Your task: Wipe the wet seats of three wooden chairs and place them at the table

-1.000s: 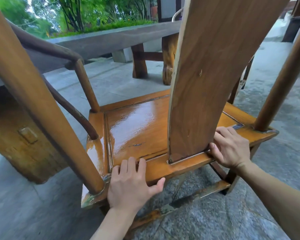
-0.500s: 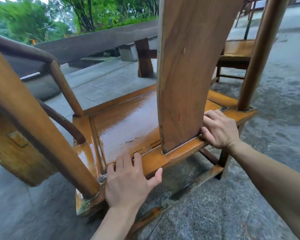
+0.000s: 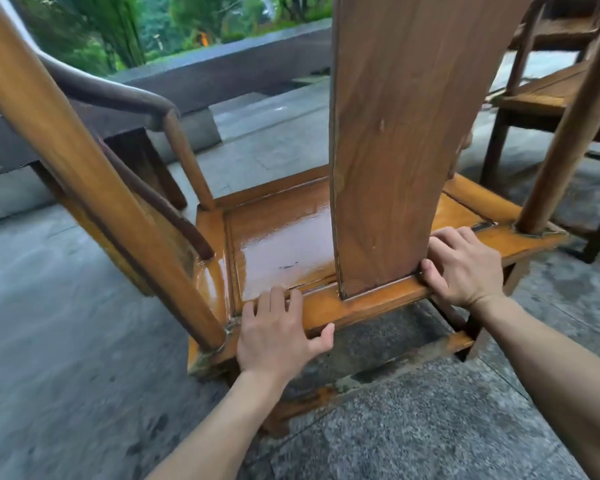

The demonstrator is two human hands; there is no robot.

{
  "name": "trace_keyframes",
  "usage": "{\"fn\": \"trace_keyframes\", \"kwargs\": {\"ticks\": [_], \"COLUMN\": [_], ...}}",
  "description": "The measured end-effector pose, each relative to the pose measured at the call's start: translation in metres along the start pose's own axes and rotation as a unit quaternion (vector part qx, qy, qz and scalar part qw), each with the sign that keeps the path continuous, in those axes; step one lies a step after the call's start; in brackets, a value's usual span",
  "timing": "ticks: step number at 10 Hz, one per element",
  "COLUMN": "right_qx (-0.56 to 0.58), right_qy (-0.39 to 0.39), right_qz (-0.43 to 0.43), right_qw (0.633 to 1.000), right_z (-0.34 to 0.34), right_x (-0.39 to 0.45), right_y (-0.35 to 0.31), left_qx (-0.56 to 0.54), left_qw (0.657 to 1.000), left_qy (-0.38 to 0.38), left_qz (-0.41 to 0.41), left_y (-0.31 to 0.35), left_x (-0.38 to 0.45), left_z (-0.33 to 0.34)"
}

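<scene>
A wooden armchair fills the head view, seen from behind. Its broad back splat (image 3: 392, 126) rises in the middle and its seat (image 3: 284, 237) shines with water. My left hand (image 3: 278, 330) grips the seat's rear rail left of the splat, fingers over the top and thumb under. On the right of the splat my right hand (image 3: 461, 265) holds the same rail. A second wooden chair (image 3: 548, 95) stands at the right, behind the first chair's right back post.
A dark long table or bench slab (image 3: 222, 74) on thick wooden legs (image 3: 142, 164) runs across the back left, close to the chair's left armrest (image 3: 118, 95). The stone floor (image 3: 66, 323) is wet. Green trees lie beyond.
The chair and the view have swung round: the slab and its legs shifted left, and a second chair came closer at the right. Both hands keep their hold on the rear rail.
</scene>
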State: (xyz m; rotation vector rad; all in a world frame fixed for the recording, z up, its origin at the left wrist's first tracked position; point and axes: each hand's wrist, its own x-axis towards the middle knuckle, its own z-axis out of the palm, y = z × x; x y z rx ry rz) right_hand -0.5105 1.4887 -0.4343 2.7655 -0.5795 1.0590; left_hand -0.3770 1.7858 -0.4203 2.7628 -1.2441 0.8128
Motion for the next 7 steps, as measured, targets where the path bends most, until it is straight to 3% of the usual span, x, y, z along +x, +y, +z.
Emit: {"fn": "trace_keyframes", "kwargs": {"ticks": [3, 4, 5, 6, 7], "right_qx": [0.007, -0.027, -0.048, -0.039, -0.027], "right_qy": [0.017, -0.047, -0.11, -0.102, -0.075], "right_qz": [-0.014, -0.039, 0.003, 0.075, 0.079], "right_qw": [1.0, 0.998, 0.993, 0.991, 0.994], "right_z": [0.003, -0.002, -0.011, -0.033, -0.051], "right_x": [0.0, 0.0, -0.009, -0.039, -0.045], "right_y": [0.003, -0.002, -0.008, -0.022, -0.037], "left_qx": [0.029, 0.028, 0.021, 0.002, -0.027], "left_qw": [0.999, 0.997, 0.994, 0.987, 0.988], "left_qy": [-0.038, -0.074, -0.105, -0.157, -0.146], "left_qz": [-0.001, 0.002, -0.005, -0.026, -0.031], "left_y": [0.004, 0.001, 0.003, 0.005, 0.002], "left_x": [0.001, 0.0, -0.002, -0.003, -0.007], "left_z": [-0.01, -0.015, -0.019, -0.033, -0.042]}}
